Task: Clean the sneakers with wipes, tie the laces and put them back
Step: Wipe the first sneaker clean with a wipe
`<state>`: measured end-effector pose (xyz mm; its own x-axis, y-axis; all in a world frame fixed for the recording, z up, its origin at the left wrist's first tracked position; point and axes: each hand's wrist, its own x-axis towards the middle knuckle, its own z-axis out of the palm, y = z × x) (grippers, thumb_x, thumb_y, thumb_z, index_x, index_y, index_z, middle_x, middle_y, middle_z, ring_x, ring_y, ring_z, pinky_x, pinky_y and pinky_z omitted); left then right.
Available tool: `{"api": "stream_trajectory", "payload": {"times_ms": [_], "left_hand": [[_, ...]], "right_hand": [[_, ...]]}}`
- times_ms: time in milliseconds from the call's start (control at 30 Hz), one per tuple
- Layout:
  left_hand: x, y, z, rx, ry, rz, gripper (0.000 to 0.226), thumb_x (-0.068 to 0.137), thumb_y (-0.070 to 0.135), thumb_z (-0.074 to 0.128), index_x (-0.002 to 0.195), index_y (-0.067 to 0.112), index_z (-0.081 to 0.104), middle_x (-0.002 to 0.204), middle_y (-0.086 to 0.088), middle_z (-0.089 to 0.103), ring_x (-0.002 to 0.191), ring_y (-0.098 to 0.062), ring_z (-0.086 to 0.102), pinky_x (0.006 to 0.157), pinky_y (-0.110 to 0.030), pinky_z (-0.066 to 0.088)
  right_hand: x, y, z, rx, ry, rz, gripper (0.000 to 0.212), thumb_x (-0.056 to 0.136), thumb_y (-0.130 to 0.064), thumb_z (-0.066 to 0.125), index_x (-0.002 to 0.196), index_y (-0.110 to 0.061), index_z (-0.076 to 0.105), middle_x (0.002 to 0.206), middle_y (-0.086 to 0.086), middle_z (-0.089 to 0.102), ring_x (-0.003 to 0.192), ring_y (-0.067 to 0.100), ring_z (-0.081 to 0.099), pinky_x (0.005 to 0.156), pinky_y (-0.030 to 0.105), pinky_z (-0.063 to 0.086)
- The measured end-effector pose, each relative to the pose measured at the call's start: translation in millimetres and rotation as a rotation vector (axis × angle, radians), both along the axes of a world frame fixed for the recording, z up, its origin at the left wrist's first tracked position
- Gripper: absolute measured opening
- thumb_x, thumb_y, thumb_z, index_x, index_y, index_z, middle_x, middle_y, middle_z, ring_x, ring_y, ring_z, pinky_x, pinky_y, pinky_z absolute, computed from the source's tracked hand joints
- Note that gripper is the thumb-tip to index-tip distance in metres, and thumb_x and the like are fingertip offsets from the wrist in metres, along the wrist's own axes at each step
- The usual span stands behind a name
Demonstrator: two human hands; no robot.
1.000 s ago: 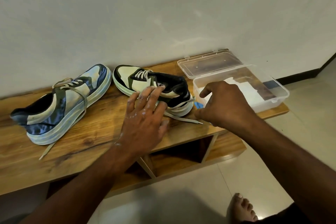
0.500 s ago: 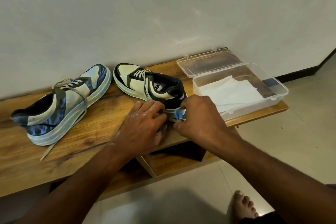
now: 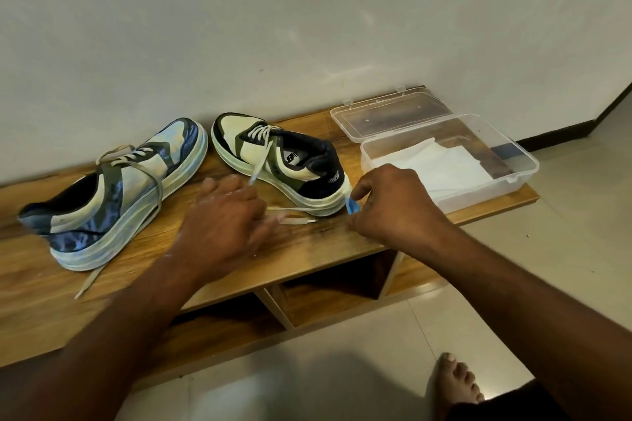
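Two sneakers stand on a wooden bench [image 3: 307, 249]. The blue and white sneaker [image 3: 113, 195] is at the left with loose laces. The cream, green and black sneaker [image 3: 284, 161] is in the middle, heel toward me, and its lace [image 3: 297, 215] trails onto the bench. My left hand [image 3: 225, 225] hovers low over the bench in front of that sneaker; its blurred fingers lie relaxed by the lace end. My right hand [image 3: 390, 205] pinches a small blue piece [image 3: 353, 206] beside the sneaker's heel. White wipes [image 3: 444, 167] lie in a clear plastic box [image 3: 526, 167].
The box's lid [image 3: 390, 113] lies open against the wall behind it. Open compartments [image 3: 328, 290] sit under the bench top. A bare foot [image 3: 455, 383] stands on the tiled floor at the lower right. A dark skirting board [image 3: 561, 133] runs along the wall at the right.
My right hand came from the wipes box to the sneaker's heel with the blue piece. My left hand slid off the sneaker toward me, down to the bench by the lace end.
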<state>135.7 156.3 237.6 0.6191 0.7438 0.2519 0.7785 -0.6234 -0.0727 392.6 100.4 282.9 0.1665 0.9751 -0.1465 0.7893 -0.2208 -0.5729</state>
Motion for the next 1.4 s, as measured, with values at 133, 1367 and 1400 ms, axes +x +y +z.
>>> {"api": "stream_trajectory", "payload": {"times_ms": [133,1367,1400], "left_hand": [[-16,4,17,0.085,-0.052,0.154,0.055,0.101,0.055,0.046,0.056,0.025,0.056,0.061,0.007,0.045,0.075,-0.019,0.047,0.079,-0.044,0.037],[-3,-39,36,-0.075,-0.358,0.384,0.065,0.06,0.084,0.077,0.096,0.031,0.066,0.099,0.013,0.063,0.092,-0.013,0.063,0.088,-0.043,0.053],[3,-42,34,-0.166,-0.459,0.443,0.071,0.059,0.085,0.077,0.103,0.031,0.064,0.097,0.013,0.066,0.087,-0.009,0.064,0.082,-0.041,0.057]], "right_hand": [[0,2,-4,0.066,-0.003,-0.024,0.039,0.074,-0.024,0.092,0.11,-0.02,0.08,0.106,0.0,0.076,0.081,0.009,0.066,0.074,0.02,0.047],[-41,-7,-32,0.269,0.147,-0.025,0.034,0.084,-0.016,0.081,0.118,-0.019,0.077,0.095,-0.002,0.077,0.08,0.007,0.068,0.075,0.023,0.056],[-41,-7,-32,0.256,0.15,-0.028,0.035,0.083,-0.018,0.083,0.117,-0.02,0.077,0.095,-0.003,0.077,0.08,0.007,0.067,0.072,0.02,0.054]]}}
